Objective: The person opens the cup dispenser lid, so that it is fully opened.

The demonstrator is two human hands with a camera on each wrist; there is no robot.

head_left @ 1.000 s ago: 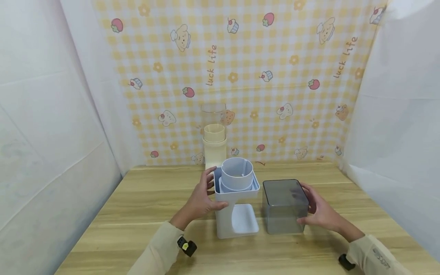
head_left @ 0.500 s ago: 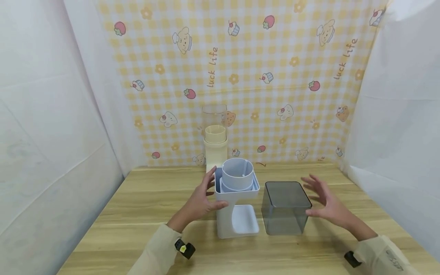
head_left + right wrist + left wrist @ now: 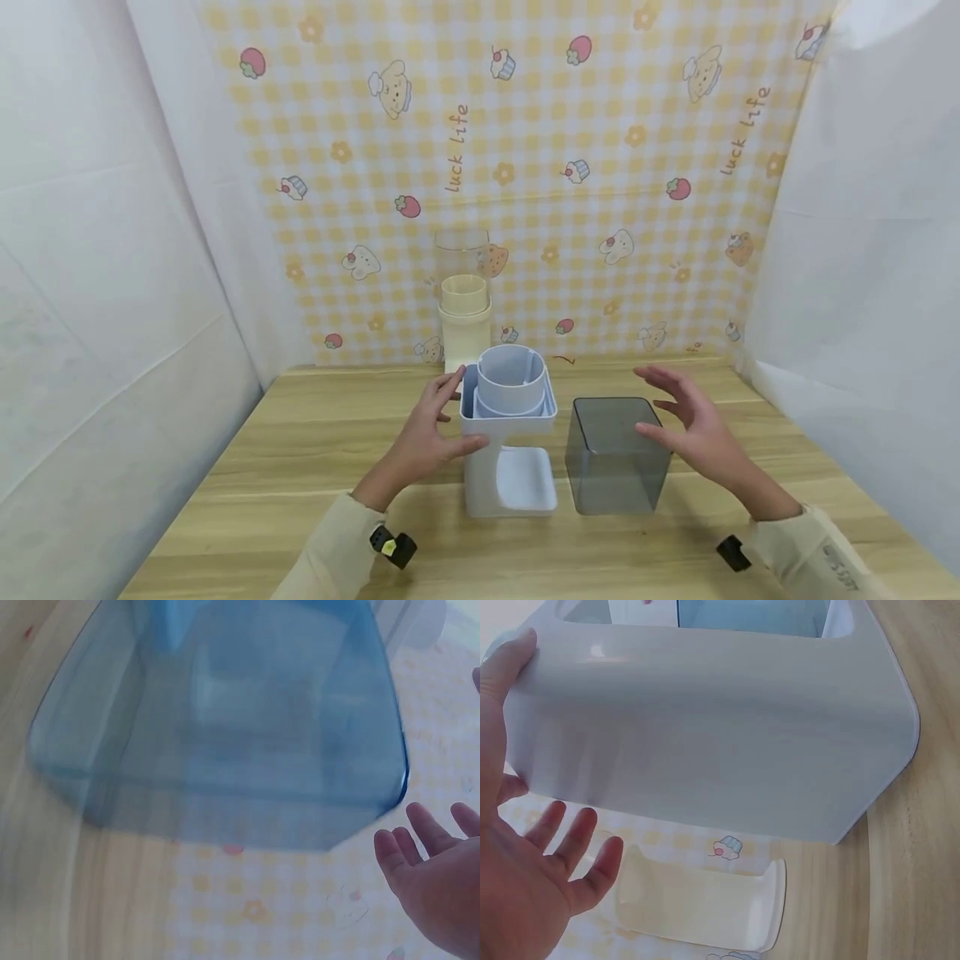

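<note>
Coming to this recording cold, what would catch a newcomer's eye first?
Probably the yellow-checked backdrop with cartoon prints, behind the wooden table. Next, near the middle of the head view, the white stand, a round cup in its square top, held by the left hand. Right of it sits the smoky see-through box, the right hand at its right side.

The white stand (image 3: 513, 427) stood upright on the wooden table (image 3: 540, 558). Its square upper tray enclosed a round, open-topped collar (image 3: 512, 389); a column joined this tray to a flat base (image 3: 528, 479) with a shallow lip. The box (image 3: 611, 471), smoke-grey, see-through and rounded at the corners, stood just beside the stand, to its right, without contact.
</note>
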